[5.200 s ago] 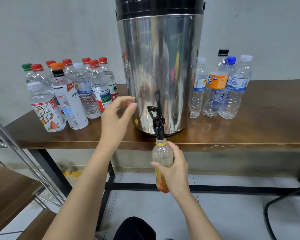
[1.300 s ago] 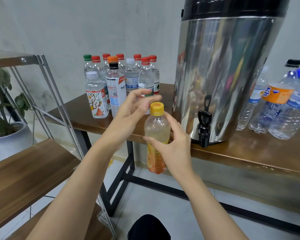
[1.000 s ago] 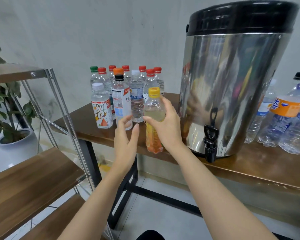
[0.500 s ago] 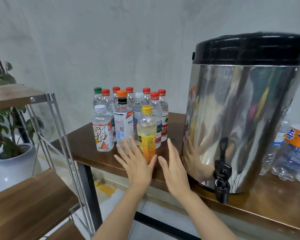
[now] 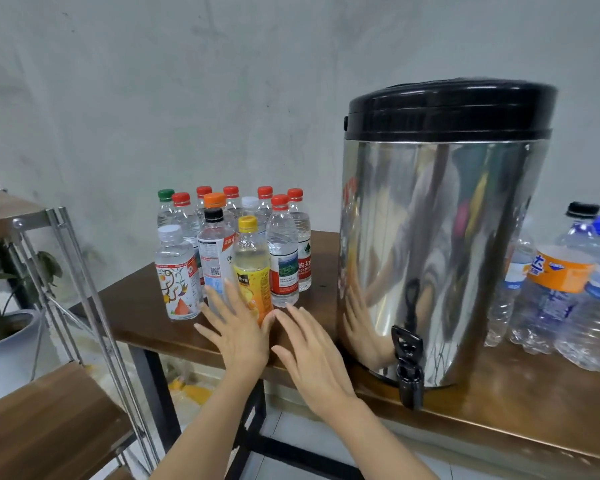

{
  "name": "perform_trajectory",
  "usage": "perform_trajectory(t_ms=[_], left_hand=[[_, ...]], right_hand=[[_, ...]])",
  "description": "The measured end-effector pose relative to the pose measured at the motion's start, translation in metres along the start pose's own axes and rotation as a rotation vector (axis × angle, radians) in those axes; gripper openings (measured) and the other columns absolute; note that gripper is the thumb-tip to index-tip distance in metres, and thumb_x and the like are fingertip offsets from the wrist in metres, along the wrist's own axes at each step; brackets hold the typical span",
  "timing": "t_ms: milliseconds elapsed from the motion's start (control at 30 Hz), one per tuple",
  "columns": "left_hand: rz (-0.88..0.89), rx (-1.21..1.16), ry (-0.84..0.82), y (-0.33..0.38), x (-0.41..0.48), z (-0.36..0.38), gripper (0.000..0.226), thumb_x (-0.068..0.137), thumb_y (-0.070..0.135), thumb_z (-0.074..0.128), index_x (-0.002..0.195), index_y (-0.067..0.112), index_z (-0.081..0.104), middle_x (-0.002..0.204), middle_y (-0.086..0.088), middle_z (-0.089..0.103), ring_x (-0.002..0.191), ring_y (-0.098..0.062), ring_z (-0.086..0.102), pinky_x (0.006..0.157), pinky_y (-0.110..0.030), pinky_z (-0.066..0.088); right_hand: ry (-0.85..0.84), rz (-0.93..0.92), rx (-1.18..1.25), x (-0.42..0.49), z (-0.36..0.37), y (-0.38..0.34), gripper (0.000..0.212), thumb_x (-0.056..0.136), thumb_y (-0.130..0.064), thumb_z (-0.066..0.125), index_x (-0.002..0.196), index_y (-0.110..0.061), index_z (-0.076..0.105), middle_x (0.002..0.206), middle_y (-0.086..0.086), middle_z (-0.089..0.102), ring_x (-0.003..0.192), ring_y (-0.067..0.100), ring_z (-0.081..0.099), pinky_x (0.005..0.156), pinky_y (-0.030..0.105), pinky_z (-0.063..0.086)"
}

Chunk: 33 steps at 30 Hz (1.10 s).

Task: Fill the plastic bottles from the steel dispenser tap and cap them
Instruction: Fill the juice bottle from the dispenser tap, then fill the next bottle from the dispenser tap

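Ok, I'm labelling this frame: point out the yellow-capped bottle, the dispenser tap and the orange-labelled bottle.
yellow-capped bottle (image 5: 252, 279), head view, on its label.
dispenser tap (image 5: 408, 365), head view, on its black body.
orange-labelled bottle (image 5: 559, 274), head view, on its label.

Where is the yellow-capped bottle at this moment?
In the head view, the yellow-capped bottle stands on the table left of the steel dispenser, at the front of the bottle group, between a black-capped bottle and a red-capped bottle.

Reaching up from the bottom edge on bare forearms (image 5: 201, 441), left hand (image 5: 238, 330) and right hand (image 5: 312, 355) close together at lower centre of the frame, backs up, fingers straight and slightly spread, gripping nothing.
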<state>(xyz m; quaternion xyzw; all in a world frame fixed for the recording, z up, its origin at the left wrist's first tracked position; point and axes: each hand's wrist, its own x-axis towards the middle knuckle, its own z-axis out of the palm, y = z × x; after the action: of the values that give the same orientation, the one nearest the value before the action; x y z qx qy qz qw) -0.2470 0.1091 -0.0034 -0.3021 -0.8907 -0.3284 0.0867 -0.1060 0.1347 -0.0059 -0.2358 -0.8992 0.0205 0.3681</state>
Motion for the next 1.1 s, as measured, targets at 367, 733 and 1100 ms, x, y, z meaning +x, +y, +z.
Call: perform_trajectory(t_ms=[367,733,1100], left_hand=[[0.486,-0.629,0.247,0.05,-0.125,-0.068,0.042,0.101,0.038,0.044,0.139,0.021,0.042,0.134,0.005,0.049,0.129,-0.022,0.044,0.107,-0.041,0.034],[0.945,-0.837,0.073,0.17,-0.232,-0.056,0.032,0.101,0.024,0.046,0.131,0.015,0.051,0.126,0.004,0.055,0.117,-0.014,0.051,0.102,-0.025,0.04],[0.905,-0.141,-0.043,0.252,-0.231,0.075,0.072,0.085,0.035,0.072,0.143,0.013,0.035,0.147,-0.022,0.046,0.137,-0.04,0.043,0.11,-0.055,0.039]], right_hand=[[0.341,-0.29,-0.081,-0.093,-0.121,0.002,0.035,0.105,-0.029,0.045,0.124,-0.007,0.066,0.134,0.01,0.06,0.132,0.023,0.048,0.115,0.033,0.036],[0.446,0.184,-0.408,-0.159,-0.211,0.113,0.043,0.097,-0.029,0.052,0.139,-0.016,0.05,0.142,0.009,0.051,0.133,0.035,0.043,0.106,0.051,0.042],[0.231,0.615,-0.441,-0.153,-0.252,0.225,0.081,0.088,-0.038,0.069,0.153,-0.016,0.026,0.152,0.011,0.038,0.135,0.036,0.039,0.11,0.051,0.037]])
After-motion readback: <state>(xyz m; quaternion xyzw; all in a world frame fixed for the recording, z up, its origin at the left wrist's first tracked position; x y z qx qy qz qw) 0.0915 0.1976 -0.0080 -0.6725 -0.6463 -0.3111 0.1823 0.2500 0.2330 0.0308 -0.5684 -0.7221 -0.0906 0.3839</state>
